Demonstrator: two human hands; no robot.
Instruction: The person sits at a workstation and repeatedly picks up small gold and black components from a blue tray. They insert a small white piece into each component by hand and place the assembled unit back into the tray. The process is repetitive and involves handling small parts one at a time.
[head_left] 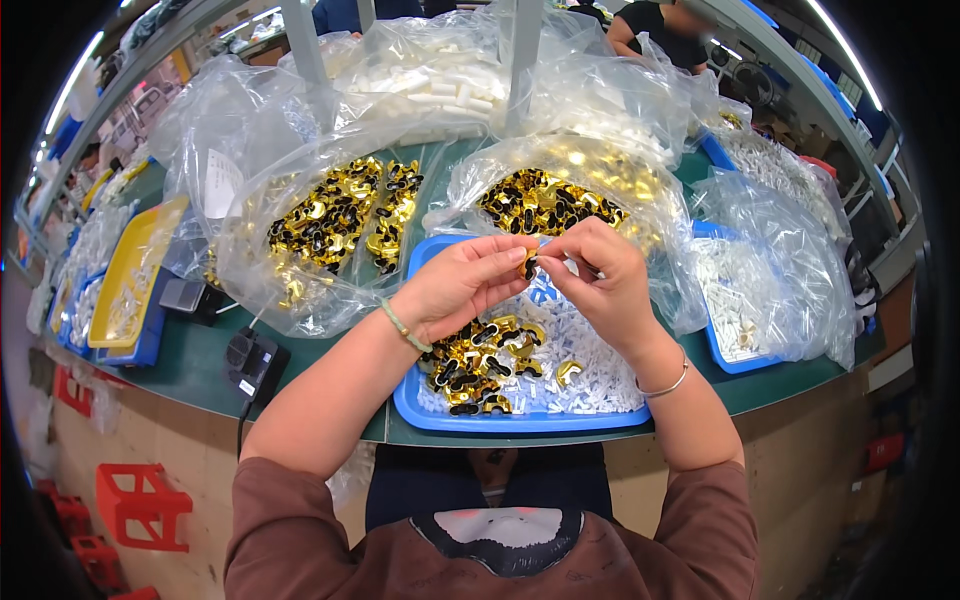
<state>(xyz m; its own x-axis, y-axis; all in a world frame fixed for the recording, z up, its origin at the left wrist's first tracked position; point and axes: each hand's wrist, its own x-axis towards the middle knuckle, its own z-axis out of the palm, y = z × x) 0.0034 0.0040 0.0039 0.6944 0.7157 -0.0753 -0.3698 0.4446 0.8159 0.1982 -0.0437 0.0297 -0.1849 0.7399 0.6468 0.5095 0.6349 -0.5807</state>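
Mid-run: left hand (462, 285) and right hand (605, 280) pinching one gold clip (529, 264), fingers clamped, above blue tray (520, 420). Small gold pile (478, 365) near left in tray; full bags of clips (330, 215) far on bench (190, 365), plenty left.

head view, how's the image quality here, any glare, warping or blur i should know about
Head view: strong fisheye warp, the green table edge bows and the corners go black; ceiling light glares off the clear plastic bags and gold pieces; the left hand and right hand are evenly lit and fairly sharp above the blue tray; the small part pinched between them is too tiny to read.
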